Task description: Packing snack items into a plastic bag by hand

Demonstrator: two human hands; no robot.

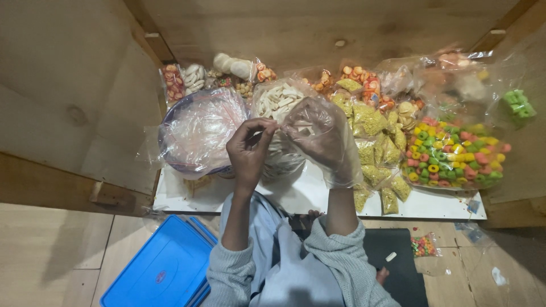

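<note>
My left hand (pixel 249 149) is bare, with its fingers pinched together on the edge of a clear plastic glove or bag. My right hand (pixel 318 136) is inside that clear plastic cover, raised over the white board (pixel 296 196). Both hands meet above a clear bag of pale stick-shaped snacks (pixel 278 102). A bowl lined with crinkled clear plastic (pixel 196 133) stands just left of my left hand.
Bags of yellow-green crumb snacks (pixel 372 145) lie right of my hands, beside a large bag of multicoloured rings (pixel 455 156). Small packets of mixed snacks (pixel 187 79) line the wooden back wall. Blue lids (pixel 162 267) lie on the floor at lower left, a small packet (pixel 424 245) at lower right.
</note>
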